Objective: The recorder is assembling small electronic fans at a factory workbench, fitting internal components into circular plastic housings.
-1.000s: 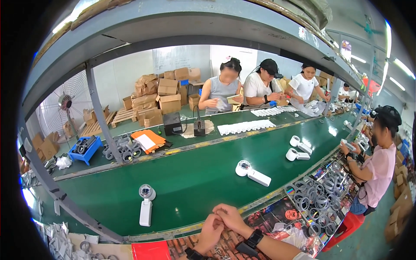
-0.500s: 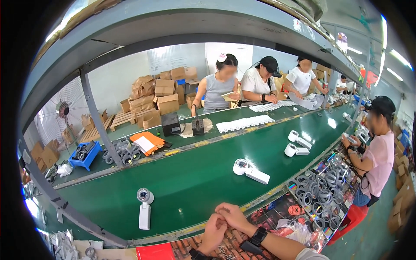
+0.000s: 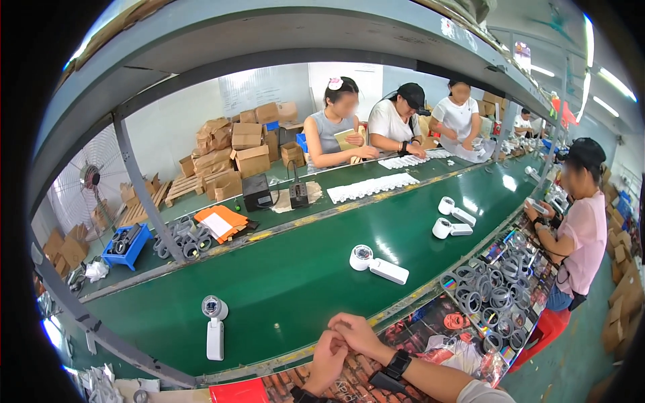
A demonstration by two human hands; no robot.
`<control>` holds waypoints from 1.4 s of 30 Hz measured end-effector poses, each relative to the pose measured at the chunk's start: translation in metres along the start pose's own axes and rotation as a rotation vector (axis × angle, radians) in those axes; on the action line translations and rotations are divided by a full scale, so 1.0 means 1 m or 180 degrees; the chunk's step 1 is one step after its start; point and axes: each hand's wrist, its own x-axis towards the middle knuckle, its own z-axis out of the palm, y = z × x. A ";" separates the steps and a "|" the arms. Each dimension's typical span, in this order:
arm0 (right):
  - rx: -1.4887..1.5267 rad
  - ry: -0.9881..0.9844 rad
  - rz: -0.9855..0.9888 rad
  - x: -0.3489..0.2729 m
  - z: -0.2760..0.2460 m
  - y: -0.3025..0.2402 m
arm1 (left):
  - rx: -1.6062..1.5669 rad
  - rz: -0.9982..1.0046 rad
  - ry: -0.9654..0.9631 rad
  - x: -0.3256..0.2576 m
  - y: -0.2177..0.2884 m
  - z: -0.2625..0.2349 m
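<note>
In the head view, the change over the last second is mostly the view itself, which has swung a little, so everything sits slightly lower and farther left; the white handheld units on the green conveyor belt (image 3: 302,289) keep their spacing, one at near left (image 3: 215,339), one at centre (image 3: 390,271) and a pair at far right (image 3: 463,216); across the belt, the co-worker in grey (image 3: 329,138) now reaches right toward the white parts (image 3: 373,188) on the far desk (image 3: 269,218); for the work in hand this seems to alter little, since no unit has come closer to the hands.

The left hand (image 3: 327,352) and right hand (image 3: 355,330) are together over the near desk (image 3: 289,384), fingers curled against each other, with no object showing; their palms are hidden, so I cannot tell whether something small lies between.

As for containers, the blue crate (image 3: 138,245) at far left holds dark and grey pieces, with grey rings (image 3: 178,236) loose beside it; the cardboard boxes (image 3: 252,161) behind hide their contents; the ring pile (image 3: 494,295) at near right lies loose on printed sheets.
</note>
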 end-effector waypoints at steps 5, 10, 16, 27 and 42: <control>0.0146 -0.0093 0.0106 0.000 -0.001 0.001 | -0.0126 -0.0001 0.0033 -0.001 -0.001 0.001; 0.0066 -0.0006 0.0121 -0.002 -0.001 -0.001 | -0.0090 -0.0066 -0.0001 -0.003 0.003 0.000; -0.0058 -0.0146 0.0172 0.001 -0.003 -0.008 | -0.0106 -0.0084 -0.0071 0.001 -0.002 -0.004; 0.0395 0.0012 -0.0612 0.016 -0.090 -0.066 | 0.0056 -0.0054 0.0016 0.000 0.010 0.006; -0.4393 -0.0193 0.0199 0.015 -0.291 0.001 | 0.0041 0.0008 -0.0130 0.003 0.004 0.004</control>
